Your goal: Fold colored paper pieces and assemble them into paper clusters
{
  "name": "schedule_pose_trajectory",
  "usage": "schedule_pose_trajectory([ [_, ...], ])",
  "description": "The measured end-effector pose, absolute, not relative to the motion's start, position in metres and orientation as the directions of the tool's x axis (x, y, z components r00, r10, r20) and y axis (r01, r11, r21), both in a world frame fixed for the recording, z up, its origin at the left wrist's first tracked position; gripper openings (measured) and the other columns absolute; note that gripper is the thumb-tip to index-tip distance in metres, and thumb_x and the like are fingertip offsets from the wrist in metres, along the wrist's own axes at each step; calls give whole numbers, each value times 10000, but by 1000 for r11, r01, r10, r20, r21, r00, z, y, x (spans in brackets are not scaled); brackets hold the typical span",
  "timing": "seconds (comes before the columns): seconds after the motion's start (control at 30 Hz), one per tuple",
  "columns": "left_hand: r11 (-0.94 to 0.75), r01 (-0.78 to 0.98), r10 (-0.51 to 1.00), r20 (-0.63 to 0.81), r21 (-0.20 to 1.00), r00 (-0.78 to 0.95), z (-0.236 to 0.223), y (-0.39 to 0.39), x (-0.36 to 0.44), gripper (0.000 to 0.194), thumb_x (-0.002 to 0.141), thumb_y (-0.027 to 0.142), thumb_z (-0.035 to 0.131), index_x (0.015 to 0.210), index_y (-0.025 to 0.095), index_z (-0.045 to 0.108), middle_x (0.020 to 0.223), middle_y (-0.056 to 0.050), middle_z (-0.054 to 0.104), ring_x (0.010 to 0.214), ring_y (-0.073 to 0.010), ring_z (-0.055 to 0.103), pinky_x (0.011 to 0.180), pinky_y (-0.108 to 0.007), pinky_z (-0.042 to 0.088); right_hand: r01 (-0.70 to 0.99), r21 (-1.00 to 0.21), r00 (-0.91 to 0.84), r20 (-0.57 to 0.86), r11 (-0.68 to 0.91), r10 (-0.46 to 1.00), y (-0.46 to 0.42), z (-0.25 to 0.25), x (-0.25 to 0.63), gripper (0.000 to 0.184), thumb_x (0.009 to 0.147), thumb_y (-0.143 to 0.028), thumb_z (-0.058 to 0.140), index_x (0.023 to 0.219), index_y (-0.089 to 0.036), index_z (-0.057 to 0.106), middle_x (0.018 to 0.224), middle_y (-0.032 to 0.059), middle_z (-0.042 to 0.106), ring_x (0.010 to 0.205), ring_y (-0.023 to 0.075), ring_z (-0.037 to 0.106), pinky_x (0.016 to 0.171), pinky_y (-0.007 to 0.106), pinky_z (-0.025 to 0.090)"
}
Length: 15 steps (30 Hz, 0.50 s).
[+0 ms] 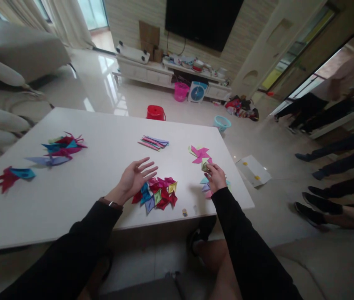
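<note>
My right hand (217, 176) pinches a small light-green folded paper piece (205, 164) above the right part of the table. Just beyond it lies a pink and green paper pinwheel (200, 153), and pale folded papers (207, 188) sit partly hidden behind that hand. My left hand (135, 178) is open, palm up with fingers spread, holding nothing. Close by its fingers is a cluster of folded paper pieces (163, 194) in red, blue, pink, green and yellow. A stack of thin folded paper strips (153, 143) rests farther back at the middle.
On the white table (102, 137), folded paper cranes (61, 146) and a red and blue paper figure (10, 178) lie at left. Beyond the far edge stand a red bucket (155, 112) and a teal basket (222, 122). Several people's legs (339, 146) are at right.
</note>
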<state>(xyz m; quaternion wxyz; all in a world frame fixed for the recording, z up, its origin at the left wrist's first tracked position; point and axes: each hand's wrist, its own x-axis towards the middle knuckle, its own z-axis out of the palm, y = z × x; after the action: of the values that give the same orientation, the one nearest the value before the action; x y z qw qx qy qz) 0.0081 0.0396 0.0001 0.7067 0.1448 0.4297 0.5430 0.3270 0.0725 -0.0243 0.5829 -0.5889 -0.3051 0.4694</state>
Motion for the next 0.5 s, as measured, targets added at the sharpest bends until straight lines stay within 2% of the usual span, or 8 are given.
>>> schedule_pose_trajectory([
  [0.17, 363, -667, 887, -461, 650, 33, -6, 42, 7, 445, 857, 294, 565, 1268, 124, 602, 1370, -206, 589, 1223, -330, 639, 1034, -433, 551, 18, -981, 309, -177, -191, 935, 82, -46, 299, 279, 596, -409, 767, 743, -204, 647, 789, 18, 702, 749, 177, 646, 651, 285, 471],
  [0.3, 361, -676, 888, -459, 642, 38, -2, 41, 1, 441, 868, 300, 541, 1268, 121, 593, 1386, -209, 581, 1203, -318, 653, 1014, -422, 559, 291, -951, 141, -69, -108, 988, 85, -64, 272, 256, 679, -426, 733, 738, -181, 690, 751, 37, 705, 705, 186, 650, 650, 295, 475],
  [0.4, 347, -681, 892, -452, 645, 26, 2, 38, -7, 418, 880, 286, 516, 1256, 122, 596, 1395, -197, 580, 1177, -302, 670, 1003, -403, 564, 497, -866, 10, 62, 49, 998, 87, -75, 248, 183, 777, -358, 686, 745, -179, 698, 770, 35, 707, 686, 165, 647, 686, 288, 478],
  [0.5, 340, -659, 893, -450, 671, 2, 5, 33, -19, 397, 884, 258, 517, 1246, 122, 605, 1381, -193, 592, 1146, -295, 686, 1003, -406, 562, 698, -705, -55, 124, 126, 991, 92, -85, 224, 123, 840, -266, 647, 784, -175, 708, 845, 38, 698, 713, 140, 628, 737, 272, 473],
])
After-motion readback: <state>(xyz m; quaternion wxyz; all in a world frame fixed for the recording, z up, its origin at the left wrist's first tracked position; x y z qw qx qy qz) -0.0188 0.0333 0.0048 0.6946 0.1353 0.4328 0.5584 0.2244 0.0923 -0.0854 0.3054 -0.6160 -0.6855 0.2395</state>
